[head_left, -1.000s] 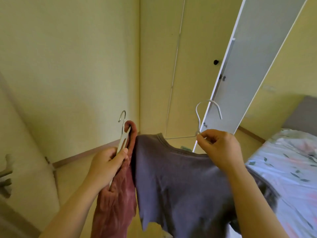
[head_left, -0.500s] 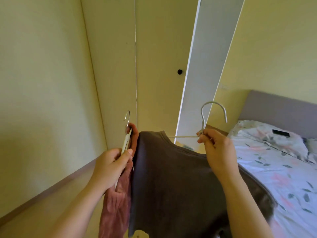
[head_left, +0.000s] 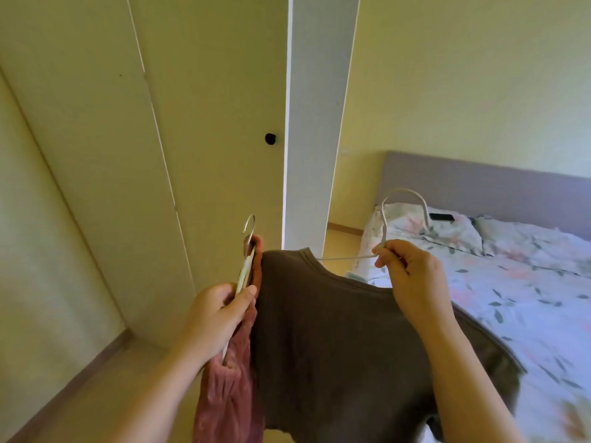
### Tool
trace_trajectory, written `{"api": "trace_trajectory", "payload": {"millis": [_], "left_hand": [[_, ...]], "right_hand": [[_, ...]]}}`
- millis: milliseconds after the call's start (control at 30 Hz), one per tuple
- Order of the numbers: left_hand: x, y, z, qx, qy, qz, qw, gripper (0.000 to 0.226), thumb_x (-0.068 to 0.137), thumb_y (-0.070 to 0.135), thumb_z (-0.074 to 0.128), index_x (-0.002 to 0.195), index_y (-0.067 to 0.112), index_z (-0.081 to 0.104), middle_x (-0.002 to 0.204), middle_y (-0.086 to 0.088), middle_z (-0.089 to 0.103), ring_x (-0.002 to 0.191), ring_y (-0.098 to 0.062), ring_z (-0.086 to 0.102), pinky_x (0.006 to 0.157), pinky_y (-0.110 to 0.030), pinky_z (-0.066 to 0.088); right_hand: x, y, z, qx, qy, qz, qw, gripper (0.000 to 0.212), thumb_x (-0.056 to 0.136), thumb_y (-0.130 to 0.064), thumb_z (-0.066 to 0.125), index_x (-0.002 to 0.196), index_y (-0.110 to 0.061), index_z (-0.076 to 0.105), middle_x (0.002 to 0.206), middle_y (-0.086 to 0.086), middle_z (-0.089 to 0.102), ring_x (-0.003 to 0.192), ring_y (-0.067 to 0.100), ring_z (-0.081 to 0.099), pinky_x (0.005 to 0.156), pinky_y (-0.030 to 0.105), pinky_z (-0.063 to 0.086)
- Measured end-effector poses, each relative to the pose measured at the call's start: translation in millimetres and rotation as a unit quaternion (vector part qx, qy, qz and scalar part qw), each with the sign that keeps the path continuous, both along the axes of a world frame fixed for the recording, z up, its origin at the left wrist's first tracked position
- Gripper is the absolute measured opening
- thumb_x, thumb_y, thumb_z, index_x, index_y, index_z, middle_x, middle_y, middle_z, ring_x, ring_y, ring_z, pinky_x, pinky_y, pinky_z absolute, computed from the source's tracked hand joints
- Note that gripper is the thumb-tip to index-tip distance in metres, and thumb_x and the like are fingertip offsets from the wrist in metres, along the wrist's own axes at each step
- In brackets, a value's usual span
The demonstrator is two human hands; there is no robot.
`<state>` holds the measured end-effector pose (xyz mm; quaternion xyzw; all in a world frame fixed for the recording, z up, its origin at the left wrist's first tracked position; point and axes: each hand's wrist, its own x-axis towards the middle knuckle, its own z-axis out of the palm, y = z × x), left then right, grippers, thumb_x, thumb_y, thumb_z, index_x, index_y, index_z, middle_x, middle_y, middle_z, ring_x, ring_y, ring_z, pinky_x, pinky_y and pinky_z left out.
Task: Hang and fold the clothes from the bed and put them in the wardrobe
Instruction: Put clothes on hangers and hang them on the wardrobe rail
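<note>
Pale yellow bedroom, wardrobe (head_left: 208, 123) straight ahead, shut on this side, with its white door (head_left: 316, 123) swung open edge-on just behind the hangers. Left hand (head_left: 217, 311) is gripping a white hanger (head_left: 244, 273), and a pink garment (head_left: 230, 394) dangles below the fist. Right hand (head_left: 412, 276) pinches the neck of a wire hanger (head_left: 383, 225). The brown t-shirt (head_left: 335, 330) hangs off it between both hands, touching the pink one. The bed (head_left: 527, 298) with floral sheets sits off to the right.

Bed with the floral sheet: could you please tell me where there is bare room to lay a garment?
Free: the floral sheet between the floral pillows and the brown T-shirt, right of the right hand. Crowded: the head end, pillows plus a black device.
</note>
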<state>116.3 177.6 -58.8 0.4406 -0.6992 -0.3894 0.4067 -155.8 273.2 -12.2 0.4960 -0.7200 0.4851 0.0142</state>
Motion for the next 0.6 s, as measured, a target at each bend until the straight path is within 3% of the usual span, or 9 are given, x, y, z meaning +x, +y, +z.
{"api": "trace_trajectory", "payload": {"millis": [67, 167, 333, 467, 600], "left_hand": [[-14, -22, -6, 0.002, -0.010, -0.038, 0.999, 0.035, 0.085, 0.043, 0.061, 0.051, 0.032, 0.061, 0.038, 0.007, 0.043, 0.038, -0.003, 0.038, 0.049, -0.030, 0.028], [-30, -61, -11, 0.006, -0.011, -0.077, 0.997, 0.038, 0.081, 0.047, 0.057, 0.052, 0.022, 0.060, 0.039, 0.007, 0.045, 0.039, -0.004, 0.040, 0.047, -0.028, 0.029], [-59, -121, -10, 0.018, -0.001, -0.149, 0.989, 0.035, 0.093, 0.029, 0.061, 0.059, 0.017, 0.061, 0.041, 0.006, 0.050, 0.039, -0.002, 0.043, 0.048, -0.026, 0.034], [-80, -143, -14, 0.036, -0.007, -0.228, 0.973, 0.034, 0.094, 0.026, 0.060, 0.063, 0.012, 0.062, 0.042, 0.005, 0.048, 0.039, -0.002, 0.042, 0.050, -0.029, 0.035], [-106, -162, -22, 0.060, -0.003, -0.266, 0.962, 0.033, 0.094, 0.026, 0.059, 0.066, 0.008, 0.061, 0.041, 0.007, 0.047, 0.038, -0.002, 0.041, 0.049, -0.027, 0.032]], "right_hand": [[-8, -7, -7, 0.006, 0.010, -0.037, 0.999, 0.024, 0.098, -0.021, 0.056, 0.077, -0.027, 0.065, 0.075, -0.022, 0.063, 0.068, 0.002, 0.058, 0.058, 0.017, 0.040], [-12, -20, -10, 0.011, 0.018, -0.091, 0.996, 0.020, 0.099, -0.023, 0.055, 0.084, -0.029, 0.066, 0.076, -0.025, 0.061, 0.069, -0.003, 0.058, 0.059, 0.014, 0.040], [-12, -44, -3, 0.016, 0.015, -0.172, 0.985, 0.017, 0.099, -0.025, 0.053, 0.090, -0.026, 0.068, 0.081, -0.016, 0.066, 0.066, 0.000, 0.057, 0.060, 0.014, 0.038], [-9, -41, -8, 0.028, 0.007, -0.243, 0.970, 0.018, 0.099, -0.025, 0.054, 0.087, -0.026, 0.067, 0.080, -0.017, 0.063, 0.062, 0.002, 0.056, 0.058, 0.013, 0.036], [-15, -43, -7, 0.044, 0.006, -0.289, 0.956, 0.017, 0.099, -0.023, 0.055, 0.088, -0.026, 0.068, 0.082, -0.017, 0.062, 0.069, -0.001, 0.059, 0.061, 0.010, 0.038]]}}
